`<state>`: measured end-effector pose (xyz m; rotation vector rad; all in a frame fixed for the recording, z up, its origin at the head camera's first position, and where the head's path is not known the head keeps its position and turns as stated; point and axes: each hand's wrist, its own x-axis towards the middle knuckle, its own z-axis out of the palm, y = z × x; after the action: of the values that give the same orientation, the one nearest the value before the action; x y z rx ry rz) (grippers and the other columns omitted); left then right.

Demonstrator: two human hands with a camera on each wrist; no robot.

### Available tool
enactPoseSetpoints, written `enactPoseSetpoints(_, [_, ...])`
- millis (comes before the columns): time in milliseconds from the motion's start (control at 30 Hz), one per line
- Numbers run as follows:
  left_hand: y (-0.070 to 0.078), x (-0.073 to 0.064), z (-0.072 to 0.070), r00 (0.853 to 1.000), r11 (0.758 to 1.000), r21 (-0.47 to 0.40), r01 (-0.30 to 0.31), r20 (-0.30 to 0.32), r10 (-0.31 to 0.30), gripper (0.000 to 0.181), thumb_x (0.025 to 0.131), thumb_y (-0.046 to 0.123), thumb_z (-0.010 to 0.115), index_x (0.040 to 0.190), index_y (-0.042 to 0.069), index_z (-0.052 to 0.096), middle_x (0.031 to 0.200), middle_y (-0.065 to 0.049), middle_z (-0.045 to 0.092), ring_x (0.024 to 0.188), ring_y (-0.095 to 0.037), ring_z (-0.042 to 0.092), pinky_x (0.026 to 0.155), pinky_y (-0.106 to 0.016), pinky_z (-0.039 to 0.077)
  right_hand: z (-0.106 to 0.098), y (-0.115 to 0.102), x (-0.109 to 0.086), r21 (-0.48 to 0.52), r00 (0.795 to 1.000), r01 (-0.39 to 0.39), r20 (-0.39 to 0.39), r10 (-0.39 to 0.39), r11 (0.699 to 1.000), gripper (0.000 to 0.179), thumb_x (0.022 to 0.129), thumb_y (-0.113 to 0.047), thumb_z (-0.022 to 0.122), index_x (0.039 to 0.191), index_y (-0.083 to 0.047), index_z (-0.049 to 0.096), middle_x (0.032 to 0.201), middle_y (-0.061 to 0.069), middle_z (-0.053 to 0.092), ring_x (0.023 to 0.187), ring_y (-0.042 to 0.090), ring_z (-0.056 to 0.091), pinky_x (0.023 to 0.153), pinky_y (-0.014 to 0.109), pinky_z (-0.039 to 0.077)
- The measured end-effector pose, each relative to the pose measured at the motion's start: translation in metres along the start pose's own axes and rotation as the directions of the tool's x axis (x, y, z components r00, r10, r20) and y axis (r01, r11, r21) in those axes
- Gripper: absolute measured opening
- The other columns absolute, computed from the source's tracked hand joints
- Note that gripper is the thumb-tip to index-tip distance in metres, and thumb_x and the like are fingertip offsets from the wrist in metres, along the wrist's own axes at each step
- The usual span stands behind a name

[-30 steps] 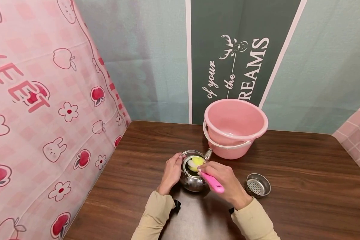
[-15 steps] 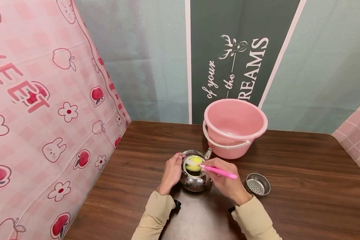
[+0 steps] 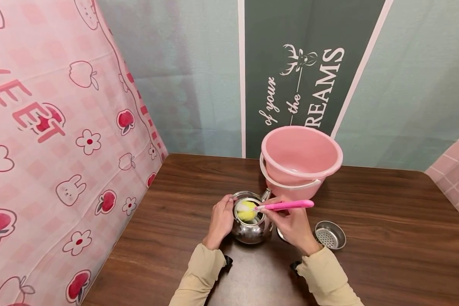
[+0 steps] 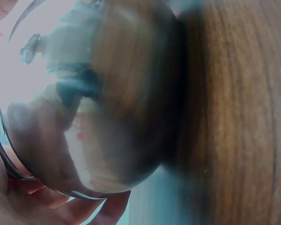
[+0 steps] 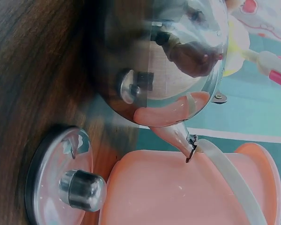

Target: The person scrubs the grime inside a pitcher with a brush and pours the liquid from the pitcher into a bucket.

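A shiny metal teapot (image 3: 250, 233) with its top opening uncovered stands on the table. My left hand (image 3: 221, 216) grips it on the left side; in the left wrist view fingers (image 4: 61, 208) curl under its round body. My right hand (image 3: 292, 225) pinches the pink handle of a sponge brush (image 3: 287, 205). Its yellow and white head (image 3: 247, 211) sits in the teapot's opening; how deep it reaches I cannot tell. The right wrist view shows the spout (image 5: 175, 138) and, apart from the pot, a metal lid (image 5: 51, 173) with a knob, mostly hidden by my right hand in the head view.
Behind the teapot, close to its spout, stands a pink bucket (image 3: 301, 158) with a white handle (image 3: 290, 187). A round metal strainer (image 3: 330, 235) with a perforated bottom lies right of my right hand. Printed cloths hang behind and left of the wooden table (image 3: 168, 238).
The brush handle has swung from pointing toward me to pointing right, and its head has shifted slightly left within the opening. My left hand and the teapot have stayed about where they were.
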<state>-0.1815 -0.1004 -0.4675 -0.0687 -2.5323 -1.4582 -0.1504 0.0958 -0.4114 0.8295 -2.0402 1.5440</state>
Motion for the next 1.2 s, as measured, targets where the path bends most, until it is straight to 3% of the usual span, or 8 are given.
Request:
enactPoseSetpoints(167, [0.000,0.000,0.001,1.000,1.000,-0.003,0.005,-0.006,-0.005,0.031,0.101,0.018,0.040,0.109,0.007,0.068,0.112,-0.011,0.071,0.112,-0.029,0.063,0.096,-0.045,0.046,-0.002,-0.013,0.007,-0.076,0.998,-0.057,-0.001,0.057,0.995,0.017,0.073,0.014,0.073,0.085,0.003,0.070,0.080,0.014,0.072,0.070,0.000,0.061,0.065,0.013,0.048])
enactPoseSetpoints(400, [0.001,-0.001,0.001,1.000,1.000,0.001,0.011,-0.029,-0.011,0.031,0.102,0.018,0.039,0.107,0.009,0.069,0.110,-0.010,0.071,0.111,-0.029,0.064,0.095,-0.046,0.047,-0.003,0.006,0.004,-0.164,0.983,-0.183,-0.016,0.182,0.969,0.015,0.077,-0.005,0.079,0.089,-0.011,0.073,0.082,0.002,0.072,0.073,-0.002,0.061,0.069,0.015,0.049])
enactPoseSetpoints(633, [0.001,-0.002,0.003,0.998,1.000,0.009,0.019,-0.054,-0.019,0.032,0.102,0.018,0.039,0.105,0.009,0.069,0.110,-0.011,0.071,0.110,-0.031,0.064,0.093,-0.047,0.047,-0.002,0.005,0.006,-0.183,0.966,-0.253,0.004,0.258,0.950,0.007,0.081,-0.018,0.077,0.088,-0.018,0.074,0.081,-0.004,0.073,0.072,0.000,0.060,0.068,0.017,0.048])
enactPoseSetpoints(733, [0.001,-0.003,0.003,0.998,1.000,0.010,0.018,-0.058,-0.018,0.031,0.101,0.018,0.039,0.104,0.009,0.069,0.109,-0.011,0.071,0.109,-0.031,0.064,0.093,-0.047,0.047,0.000,0.003,0.007,-0.180,0.976,-0.212,0.004,0.216,0.961,0.010,0.081,-0.014,0.077,0.089,-0.018,0.073,0.082,-0.004,0.073,0.073,0.000,0.060,0.069,0.017,0.048])
enactPoseSetpoints(900, [0.002,-0.002,0.004,0.998,1.000,0.012,0.019,-0.054,-0.019,0.031,0.102,0.019,0.039,0.104,0.009,0.068,0.109,-0.011,0.071,0.108,-0.030,0.065,0.092,-0.046,0.048,0.002,0.000,0.010,-0.187,0.997,-0.070,0.012,0.074,0.980,0.018,0.077,-0.004,0.078,0.090,-0.015,0.073,0.082,-0.003,0.073,0.076,0.001,0.061,0.069,0.017,0.048])
enactPoseSetpoints(1200, [0.002,-0.001,0.003,0.998,1.000,0.014,0.028,-0.051,-0.028,0.030,0.101,0.020,0.039,0.104,0.010,0.068,0.110,-0.010,0.071,0.108,-0.031,0.065,0.091,-0.047,0.048,0.000,-0.005,0.013,-0.241,0.992,0.096,0.102,-0.073,0.966,0.024,0.074,0.000,0.078,0.093,-0.014,0.070,0.084,-0.004,0.072,0.075,0.006,0.062,0.071,0.016,0.048])
